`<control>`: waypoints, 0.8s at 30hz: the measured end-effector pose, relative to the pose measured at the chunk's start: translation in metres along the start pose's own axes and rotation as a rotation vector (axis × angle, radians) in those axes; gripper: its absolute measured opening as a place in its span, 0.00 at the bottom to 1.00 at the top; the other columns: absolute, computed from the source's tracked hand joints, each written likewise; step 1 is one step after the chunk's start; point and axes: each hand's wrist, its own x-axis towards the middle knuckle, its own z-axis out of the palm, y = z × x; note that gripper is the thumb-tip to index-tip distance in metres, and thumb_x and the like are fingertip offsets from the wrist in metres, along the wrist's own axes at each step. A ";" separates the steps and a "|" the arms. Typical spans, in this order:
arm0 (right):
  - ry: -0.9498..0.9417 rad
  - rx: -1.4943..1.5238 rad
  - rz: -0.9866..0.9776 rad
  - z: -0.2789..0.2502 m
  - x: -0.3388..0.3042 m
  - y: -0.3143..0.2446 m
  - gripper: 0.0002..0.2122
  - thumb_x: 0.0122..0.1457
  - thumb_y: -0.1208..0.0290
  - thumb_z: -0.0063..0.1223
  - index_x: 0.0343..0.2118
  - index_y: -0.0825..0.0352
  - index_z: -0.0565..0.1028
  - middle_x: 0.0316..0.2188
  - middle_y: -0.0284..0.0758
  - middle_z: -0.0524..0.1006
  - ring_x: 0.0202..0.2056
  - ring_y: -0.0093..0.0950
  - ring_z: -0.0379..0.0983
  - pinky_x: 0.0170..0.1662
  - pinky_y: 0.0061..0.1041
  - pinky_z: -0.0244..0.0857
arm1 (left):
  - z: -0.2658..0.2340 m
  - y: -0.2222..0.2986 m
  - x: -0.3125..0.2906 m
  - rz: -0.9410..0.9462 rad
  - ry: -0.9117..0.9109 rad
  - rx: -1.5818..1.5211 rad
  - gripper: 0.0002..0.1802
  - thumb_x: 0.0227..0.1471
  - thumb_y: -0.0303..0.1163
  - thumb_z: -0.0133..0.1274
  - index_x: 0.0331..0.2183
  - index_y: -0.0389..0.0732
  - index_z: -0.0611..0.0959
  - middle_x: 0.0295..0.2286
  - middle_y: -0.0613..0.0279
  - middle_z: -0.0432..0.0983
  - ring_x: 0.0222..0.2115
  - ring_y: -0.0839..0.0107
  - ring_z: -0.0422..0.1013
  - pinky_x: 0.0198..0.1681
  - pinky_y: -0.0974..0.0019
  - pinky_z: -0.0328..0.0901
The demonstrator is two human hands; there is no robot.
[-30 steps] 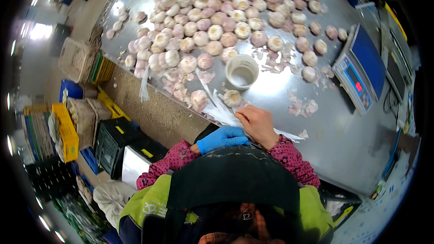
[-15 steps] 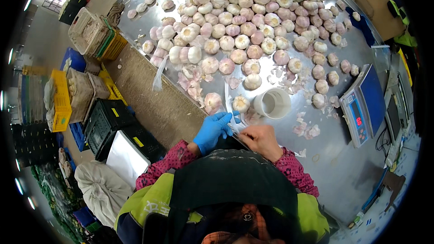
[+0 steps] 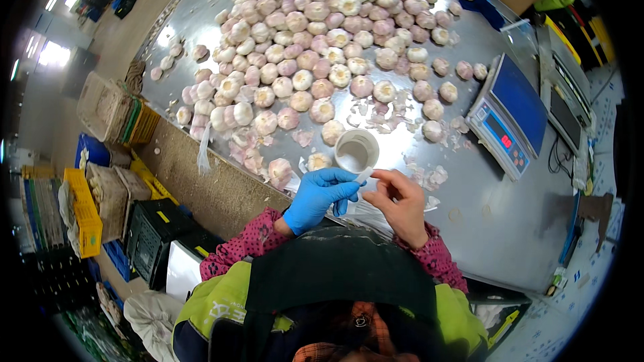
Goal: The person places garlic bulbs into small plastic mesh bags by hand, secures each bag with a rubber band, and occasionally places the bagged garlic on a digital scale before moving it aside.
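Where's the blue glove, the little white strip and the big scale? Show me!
Blue glove (image 3: 316, 196): head view, on its back.
White strip (image 3: 364, 175): head view, on its free end.
Scale (image 3: 518, 106): head view, on its blue plate.

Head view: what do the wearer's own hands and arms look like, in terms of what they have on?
The left hand wears a close-fitting blue glove that ends around the wrist; the right hand is bare. Both forearms are in pink sleeves with a dark pattern. Higher up, the shoulders show bright yellow-green clothing.
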 end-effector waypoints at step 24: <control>-0.026 0.935 0.393 0.002 -0.007 0.019 0.06 0.66 0.72 0.48 0.32 0.66 0.71 0.17 0.31 0.70 0.08 0.14 0.54 0.14 0.17 0.51 | 0.001 -0.008 -0.007 0.036 -0.069 0.111 0.13 0.52 0.24 0.58 0.41 0.40 0.79 0.31 0.67 0.75 0.27 0.81 0.70 0.34 0.75 0.67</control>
